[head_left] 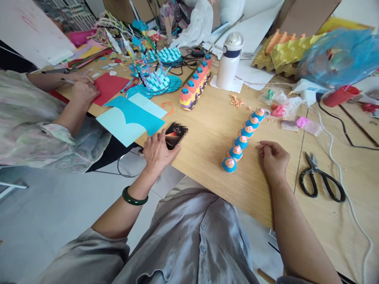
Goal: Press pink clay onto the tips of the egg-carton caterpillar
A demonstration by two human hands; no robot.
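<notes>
My left hand [158, 152] is at the table's front edge with its fingers apart, touching the near left side of a black phone [175, 135] that lies flat with its screen lit. My right hand [274, 159] rests on the table [204, 146] with its fingers curled in; whatever it might hold is hidden. Between the hands lies a row of blue domes [240, 142] with orange and pink tops. Farther back stands an orange, yellow and purple strip [195, 85] with blue spots. Black-handled scissors [321, 177] lie open-bladed to the right of my right hand.
At the left, a person's hands [84, 88] hold a pen over red paper [109, 87]. Blue sheets [130, 118] overhang the front edge. A white bottle [229, 61] stands behind; a white cable [340, 169] runs down the right. Egg cartons [287, 51] are at the back right.
</notes>
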